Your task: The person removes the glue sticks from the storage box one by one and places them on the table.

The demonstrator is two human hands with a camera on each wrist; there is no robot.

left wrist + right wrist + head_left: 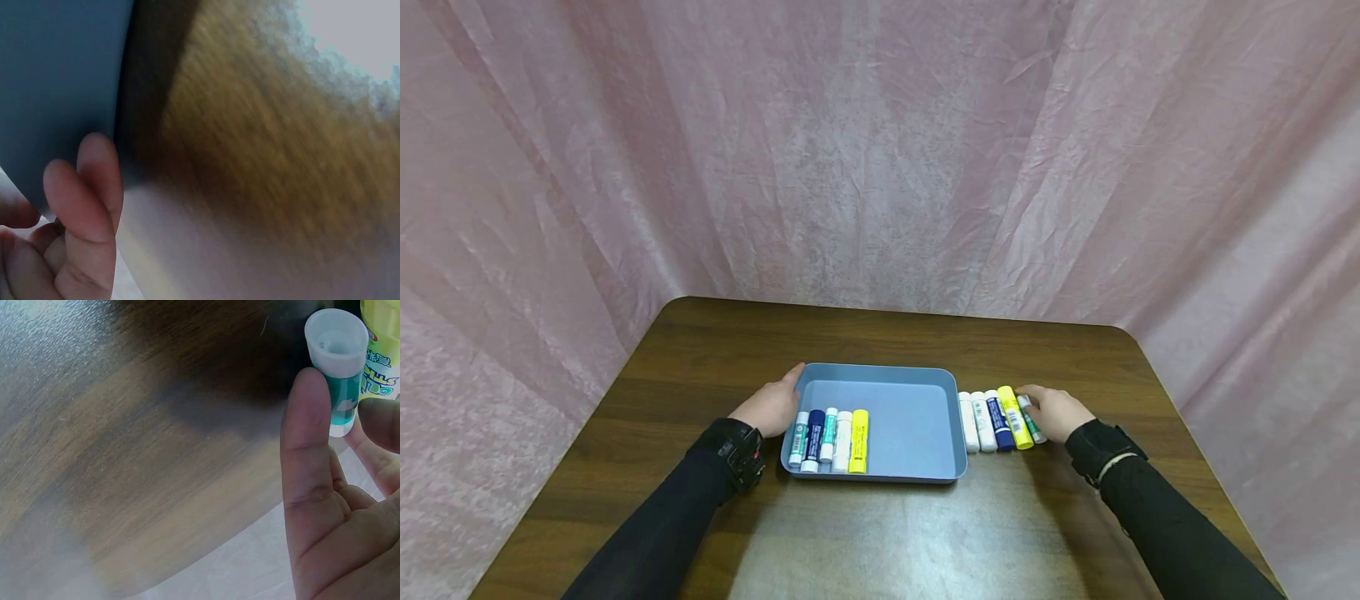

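A blue tray (917,421) lies on the table. Within its left half, several glue sticks stand side by side, from a small green-labelled one (798,439) to a yellow one (859,442). My left hand (772,407) holds the tray's left wall, index finger along its far corner; the left wrist view has fingertips (100,156) against the outer side. Right of the tray, my right hand (1058,412) pinches a green glue stick (345,394) at the end of a second row. Beside it is a yellow glue stick (382,347). Part of the green stick is hidden behind fingers.
Two white glue sticks (976,422) and a navy one (999,422) lie between the tray and the yellow stick. The brown wooden table (880,533) has rounded far corners. A pink curtain (880,167) hangs behind it.
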